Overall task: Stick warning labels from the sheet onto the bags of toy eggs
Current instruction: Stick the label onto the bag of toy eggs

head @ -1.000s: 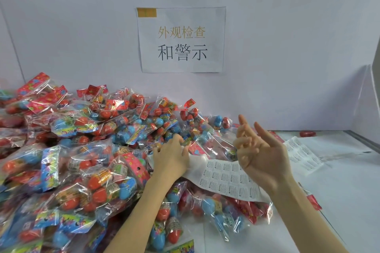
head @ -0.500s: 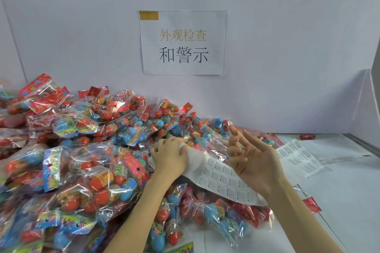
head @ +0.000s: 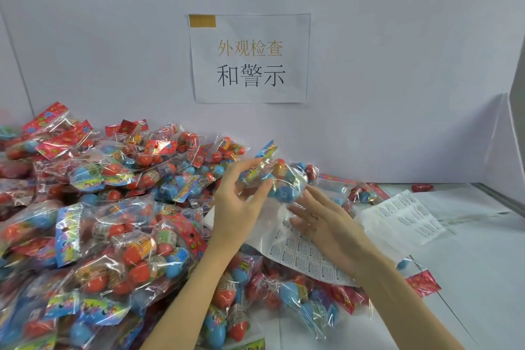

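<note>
Both my hands work above the label sheet [head: 298, 247]: left hand [head: 238, 207] pinches a bag of eggs [head: 279, 182], right hand [head: 326, 221] open beneath it.

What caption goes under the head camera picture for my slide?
Left hand lifts a bag of toy eggs above the label sheet as the right hand reaches under it.

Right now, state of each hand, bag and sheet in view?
left hand: grips the lifted bag
right hand: fingers straight, under the lifted bag
lifted bag: raised over the pile, sealed
label sheet: lies on bags, partly peeled
second sheet: flat on table
pile of bags: heaped, sealed
</note>
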Tool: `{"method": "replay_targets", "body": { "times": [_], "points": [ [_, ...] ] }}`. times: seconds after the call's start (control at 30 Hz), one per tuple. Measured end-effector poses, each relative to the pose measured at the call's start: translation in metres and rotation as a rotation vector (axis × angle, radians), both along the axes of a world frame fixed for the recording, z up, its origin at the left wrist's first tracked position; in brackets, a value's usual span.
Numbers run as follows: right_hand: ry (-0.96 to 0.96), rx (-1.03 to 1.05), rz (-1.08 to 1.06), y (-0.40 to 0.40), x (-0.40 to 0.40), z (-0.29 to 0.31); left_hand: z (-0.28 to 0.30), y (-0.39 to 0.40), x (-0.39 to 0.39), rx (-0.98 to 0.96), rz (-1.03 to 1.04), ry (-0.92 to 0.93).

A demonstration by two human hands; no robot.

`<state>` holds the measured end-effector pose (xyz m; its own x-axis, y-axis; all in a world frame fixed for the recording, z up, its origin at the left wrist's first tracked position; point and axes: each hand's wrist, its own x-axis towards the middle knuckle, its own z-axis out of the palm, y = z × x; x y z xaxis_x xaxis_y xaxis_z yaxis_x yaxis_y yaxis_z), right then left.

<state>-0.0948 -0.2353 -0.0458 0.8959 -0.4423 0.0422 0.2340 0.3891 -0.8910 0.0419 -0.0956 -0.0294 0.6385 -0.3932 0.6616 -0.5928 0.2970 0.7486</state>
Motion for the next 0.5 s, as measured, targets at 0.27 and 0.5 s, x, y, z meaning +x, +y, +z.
{"method": "replay_targets", "body": {
  "times": [0.27,0.5],
  "points": [
    [0.01,-0.104,-0.101,0.006,0.002,0.003,-0.003,-0.002,0.003,0.088,-0.211,0.332],
    [0.046,-0.397,-0.216,0.017,0.0,0.006,-0.006,-0.005,0.006,0.187,-0.132,0.206]
  ]
}}
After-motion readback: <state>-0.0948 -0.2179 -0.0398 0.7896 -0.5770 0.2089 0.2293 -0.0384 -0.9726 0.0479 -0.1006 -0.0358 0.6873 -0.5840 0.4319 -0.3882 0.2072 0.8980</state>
